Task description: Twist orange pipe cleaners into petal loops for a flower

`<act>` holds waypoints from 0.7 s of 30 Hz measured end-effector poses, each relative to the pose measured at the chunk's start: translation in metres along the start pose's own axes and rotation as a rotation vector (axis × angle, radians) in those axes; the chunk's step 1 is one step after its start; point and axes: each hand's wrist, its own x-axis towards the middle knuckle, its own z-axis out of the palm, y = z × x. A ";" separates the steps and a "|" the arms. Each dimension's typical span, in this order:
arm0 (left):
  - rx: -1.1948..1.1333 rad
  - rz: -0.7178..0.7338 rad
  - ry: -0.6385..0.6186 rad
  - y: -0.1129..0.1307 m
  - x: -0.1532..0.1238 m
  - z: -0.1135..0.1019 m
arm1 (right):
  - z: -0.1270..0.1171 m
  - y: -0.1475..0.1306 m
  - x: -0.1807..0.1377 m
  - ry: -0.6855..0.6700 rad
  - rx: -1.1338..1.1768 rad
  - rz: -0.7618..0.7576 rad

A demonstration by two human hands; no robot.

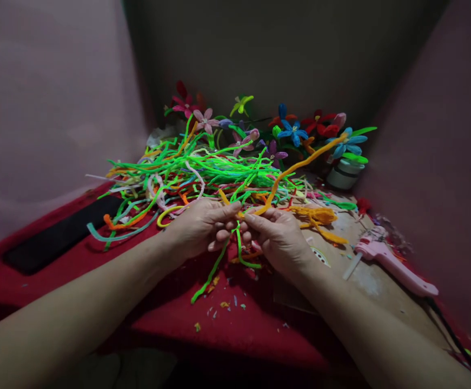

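My left hand [203,226] and my right hand [278,237] meet at the middle, both with fingers pinched on an orange pipe cleaner [300,163] that rises up and to the right. Green pipe cleaner pieces [214,267] hang down from between the two hands. Just behind my hands lies a big loose heap of pipe cleaners [203,173], mostly green, with pink, orange and white ones mixed in.
Finished pipe-cleaner flowers [292,129] in red, blue, pink and purple stand at the back. A white jar [344,174] sits at the back right. A pink glue gun [385,259] lies at the right on brown board. Red cloth [219,324] with small scraps covers the surface; a black strip [57,237] lies left.
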 end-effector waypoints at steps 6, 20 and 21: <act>1.024 0.223 0.258 0.021 -0.014 -0.044 | -0.002 0.000 0.001 0.118 -0.058 -0.085; 1.857 0.176 0.268 0.005 -0.026 -0.084 | -0.013 0.004 0.011 0.142 0.049 -0.061; 1.859 0.173 0.266 0.006 -0.026 -0.085 | -0.014 0.004 0.011 0.142 0.044 -0.057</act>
